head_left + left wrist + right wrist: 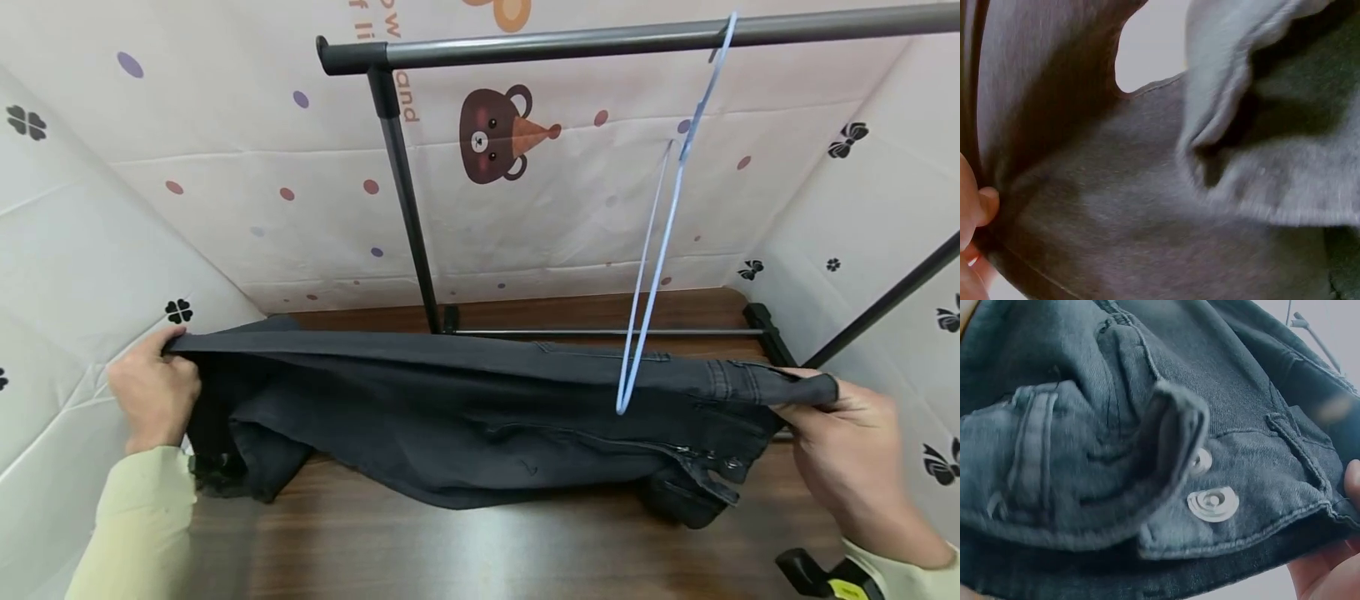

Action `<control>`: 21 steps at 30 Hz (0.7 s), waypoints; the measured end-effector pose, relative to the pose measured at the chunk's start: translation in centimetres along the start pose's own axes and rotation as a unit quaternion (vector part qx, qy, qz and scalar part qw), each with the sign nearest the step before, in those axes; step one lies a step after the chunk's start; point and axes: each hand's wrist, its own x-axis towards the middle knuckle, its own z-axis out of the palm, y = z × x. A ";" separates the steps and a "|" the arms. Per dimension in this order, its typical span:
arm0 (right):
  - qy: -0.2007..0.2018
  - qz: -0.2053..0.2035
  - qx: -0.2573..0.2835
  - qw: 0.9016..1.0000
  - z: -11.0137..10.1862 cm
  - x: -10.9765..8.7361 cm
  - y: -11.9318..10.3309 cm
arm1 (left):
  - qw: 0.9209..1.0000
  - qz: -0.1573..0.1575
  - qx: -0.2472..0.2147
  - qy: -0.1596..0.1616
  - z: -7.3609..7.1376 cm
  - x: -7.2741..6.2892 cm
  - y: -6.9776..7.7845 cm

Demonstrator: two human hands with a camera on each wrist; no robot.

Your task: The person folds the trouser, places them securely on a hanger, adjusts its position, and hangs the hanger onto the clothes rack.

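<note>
Dark grey-black jeans (465, 425) stretch sideways between both hands in the head view. My left hand (153, 387) pinches the leg end, with thumb and fingertips at the cloth's edge in the left wrist view. At the other end my right hand (855, 454) grips the waistband, thumb in front. Metal buttons (1213, 503) and an unfastened fly show in the right wrist view. A light blue hanger (667, 242), seen nearly edge-on, hangs from the rack; its lower end overlaps the jeans in front. Whether it touches them I cannot tell.
A dark metal clothes rack has a top rail (555, 48), a left upright (405, 192) and a thin low bar (562, 332). Patterned white sheeting (225, 225) surrounds it on three sides. Below is a brown wood-look surface (480, 550).
</note>
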 end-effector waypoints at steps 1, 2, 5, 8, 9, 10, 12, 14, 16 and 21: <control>0.007 0.002 -0.009 1.000 -0.4 0.1 -0.1 | 1.000 0.001 -0.001 0.000 0.0 0.0 -0.1; 0.024 0.004 -0.037 0.999 -0.7 0.1 -0.3 | 1.000 0.002 -0.002 0.001 -0.1 0.0 -0.1; 0.052 0.012 -0.097 0.994 -1.6 0.2 -0.7 | 1.000 0.006 -0.009 0.003 -0.2 0.0 -0.3; 0.071 0.018 -0.142 0.987 -2.2 0.3 -1.0 | 1.000 0.005 -0.015 0.007 -0.3 0.0 -0.6; 0.068 0.020 -0.139 0.988 -2.4 0.4 -1.1 | 1.000 0.007 -0.015 0.008 -0.3 0.1 -0.6; 0.064 0.023 -0.120 0.990 -2.6 0.4 -1.0 | 1.000 0.008 -0.014 0.008 -0.3 0.1 -0.7; 0.072 0.032 -0.147 0.986 -2.9 0.6 -1.0 | 1.000 0.011 -0.011 0.010 -0.4 0.1 -0.8; 0.080 0.040 -0.128 0.988 -3.3 0.8 -0.9 | 1.000 0.013 -0.008 0.011 -0.4 0.1 -0.8; 0.090 0.043 -0.097 0.990 -3.7 1.0 -0.8 | 1.000 0.015 -0.011 0.010 -0.5 0.0 -1.0; 0.105 0.023 -0.002 0.994 -4.8 1.6 -0.8 | 1.000 0.021 -0.020 0.004 -0.7 0.1 -1.5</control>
